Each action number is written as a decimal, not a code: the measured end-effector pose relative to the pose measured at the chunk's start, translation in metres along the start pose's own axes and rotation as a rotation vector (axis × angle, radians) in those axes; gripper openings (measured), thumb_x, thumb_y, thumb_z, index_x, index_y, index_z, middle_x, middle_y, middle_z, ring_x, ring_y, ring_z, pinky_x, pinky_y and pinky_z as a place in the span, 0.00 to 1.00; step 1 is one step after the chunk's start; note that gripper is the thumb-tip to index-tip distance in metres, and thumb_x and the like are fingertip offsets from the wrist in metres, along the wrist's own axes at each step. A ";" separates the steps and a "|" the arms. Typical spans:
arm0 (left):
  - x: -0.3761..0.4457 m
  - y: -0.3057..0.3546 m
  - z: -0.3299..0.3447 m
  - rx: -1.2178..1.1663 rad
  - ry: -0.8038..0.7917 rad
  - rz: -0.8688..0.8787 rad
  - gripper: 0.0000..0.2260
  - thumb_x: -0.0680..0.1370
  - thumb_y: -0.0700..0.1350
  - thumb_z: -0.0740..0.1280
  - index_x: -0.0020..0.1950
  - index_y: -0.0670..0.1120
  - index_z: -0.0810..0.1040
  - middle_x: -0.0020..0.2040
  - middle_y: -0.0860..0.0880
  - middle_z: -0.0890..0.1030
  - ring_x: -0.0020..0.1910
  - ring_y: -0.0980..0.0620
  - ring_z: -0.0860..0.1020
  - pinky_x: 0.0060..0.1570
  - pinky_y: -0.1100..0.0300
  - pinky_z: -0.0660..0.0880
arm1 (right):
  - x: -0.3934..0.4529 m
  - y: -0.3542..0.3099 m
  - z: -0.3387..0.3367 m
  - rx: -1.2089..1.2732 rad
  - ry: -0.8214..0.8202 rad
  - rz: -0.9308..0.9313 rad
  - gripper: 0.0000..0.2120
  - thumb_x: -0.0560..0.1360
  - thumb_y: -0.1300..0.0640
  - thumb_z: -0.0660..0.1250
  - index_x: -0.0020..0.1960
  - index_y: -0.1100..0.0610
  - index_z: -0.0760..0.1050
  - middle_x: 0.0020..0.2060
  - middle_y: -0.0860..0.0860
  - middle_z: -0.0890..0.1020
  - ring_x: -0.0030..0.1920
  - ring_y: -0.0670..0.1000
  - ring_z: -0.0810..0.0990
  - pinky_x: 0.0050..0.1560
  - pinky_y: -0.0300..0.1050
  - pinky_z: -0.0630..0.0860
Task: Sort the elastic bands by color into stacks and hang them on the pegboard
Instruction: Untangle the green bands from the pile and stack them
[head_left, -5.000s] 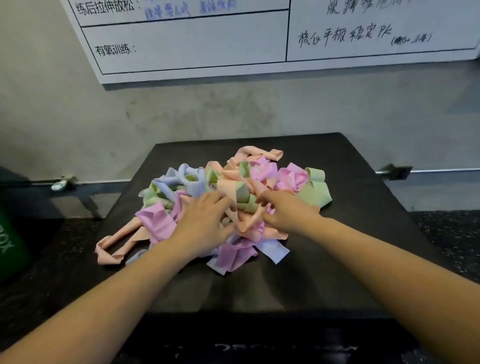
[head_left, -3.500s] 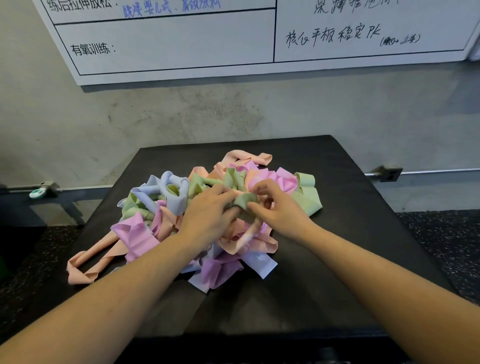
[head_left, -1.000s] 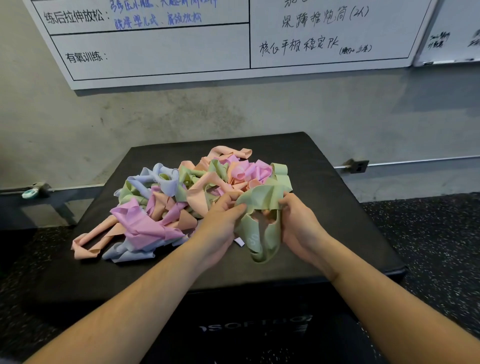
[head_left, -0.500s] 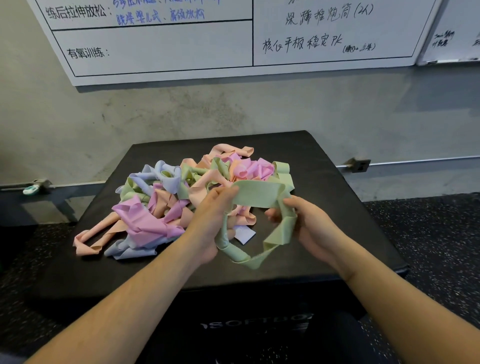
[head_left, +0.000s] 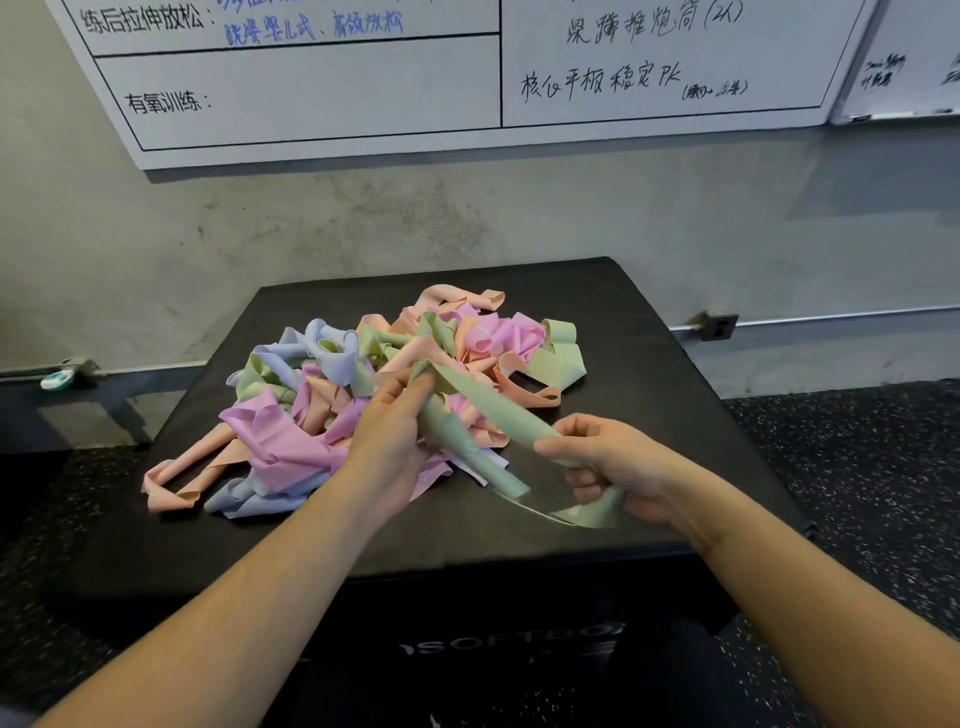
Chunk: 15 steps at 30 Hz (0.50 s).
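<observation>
I see my left hand (head_left: 387, 441) pinching one end of a green band (head_left: 488, 410) over the pile (head_left: 363, 384) on the black box (head_left: 649, 374). My right hand (head_left: 610, 465) grips the band's other end, right of the pile.

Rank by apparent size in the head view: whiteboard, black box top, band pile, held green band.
1. whiteboard, cropped by the frame
2. black box top
3. band pile
4. green band, stretched between left hand and right hand
</observation>
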<state>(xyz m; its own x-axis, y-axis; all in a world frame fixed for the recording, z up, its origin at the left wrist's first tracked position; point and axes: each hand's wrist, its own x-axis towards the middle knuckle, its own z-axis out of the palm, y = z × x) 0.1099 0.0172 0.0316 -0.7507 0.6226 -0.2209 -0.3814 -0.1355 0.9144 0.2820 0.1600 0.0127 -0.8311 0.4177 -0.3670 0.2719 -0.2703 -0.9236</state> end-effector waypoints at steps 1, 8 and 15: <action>-0.001 0.000 0.000 -0.005 -0.022 -0.024 0.06 0.83 0.46 0.66 0.57 0.48 0.82 0.56 0.44 0.84 0.52 0.48 0.83 0.45 0.47 0.82 | 0.001 0.001 0.000 -0.013 0.035 -0.002 0.07 0.76 0.58 0.73 0.46 0.57 0.75 0.31 0.50 0.74 0.27 0.46 0.69 0.27 0.37 0.68; -0.010 0.006 -0.001 -0.139 -0.171 -0.187 0.10 0.79 0.46 0.70 0.58 0.43 0.79 0.43 0.45 0.83 0.43 0.44 0.86 0.38 0.52 0.83 | 0.012 0.003 -0.008 0.227 0.196 -0.028 0.16 0.82 0.49 0.63 0.55 0.60 0.83 0.45 0.55 0.86 0.47 0.52 0.83 0.60 0.54 0.77; -0.019 0.004 0.018 -0.231 -0.276 -0.215 0.04 0.80 0.38 0.67 0.49 0.46 0.73 0.30 0.49 0.75 0.27 0.55 0.73 0.43 0.56 0.80 | 0.012 0.003 0.009 -0.120 0.263 0.027 0.11 0.83 0.51 0.63 0.64 0.50 0.72 0.51 0.54 0.82 0.43 0.46 0.80 0.38 0.36 0.76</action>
<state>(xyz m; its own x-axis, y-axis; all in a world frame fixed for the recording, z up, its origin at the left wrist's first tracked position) 0.1324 0.0184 0.0458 -0.4798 0.8346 -0.2704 -0.6482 -0.1295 0.7504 0.2686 0.1561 0.0069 -0.6731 0.6262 -0.3934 0.3607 -0.1864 -0.9139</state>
